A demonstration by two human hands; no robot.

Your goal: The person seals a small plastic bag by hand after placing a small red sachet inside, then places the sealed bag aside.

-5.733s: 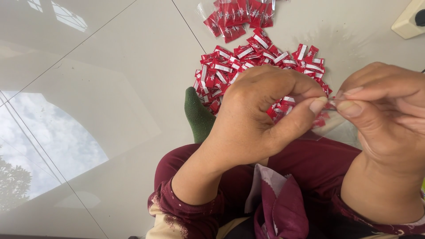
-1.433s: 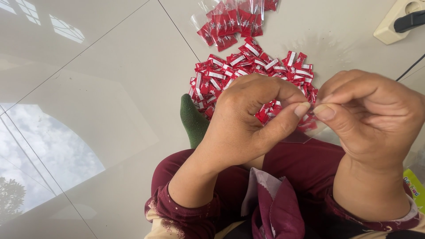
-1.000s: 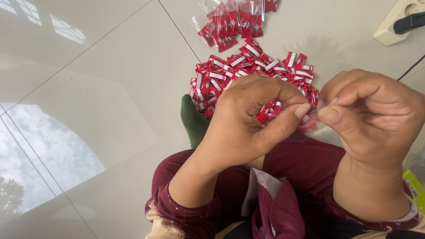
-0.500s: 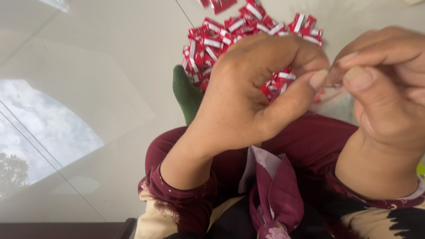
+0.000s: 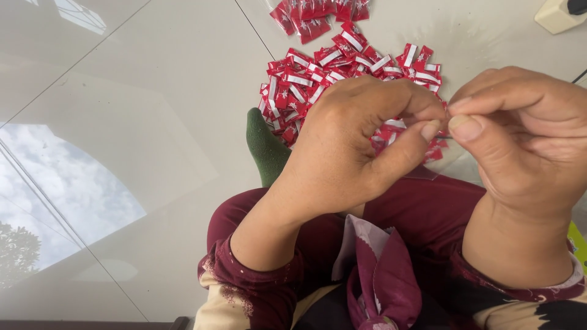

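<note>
My left hand (image 5: pixel 354 146) and my right hand (image 5: pixel 526 140) meet fingertip to fingertip above my lap. Thumbs and forefingers pinch a very small thin item (image 5: pixel 445 122) between them; it is too tiny to identify. Behind the hands, a pile of small red-and-white sachets (image 5: pixel 330 79) lies on the glossy floor. A second batch of the same sachets in clear plastic (image 5: pixel 318 11) lies further back. The pile's right part is hidden behind my left hand.
I sit on a shiny white tiled floor (image 5: pixel 122 122) that mirrors sky and a window. A green sock (image 5: pixel 264 146) pokes out by the pile. Dark red trousers (image 5: pixel 422 214) and a maroon cloth (image 5: pixel 382 281) cover my lap. A cream-coloured object (image 5: pixel 559 13) sits top right.
The view has shifted and wobbled. My hands stay pinched together in front of the pile, the fingertips working slightly; the sachet pile has not moved.
</note>
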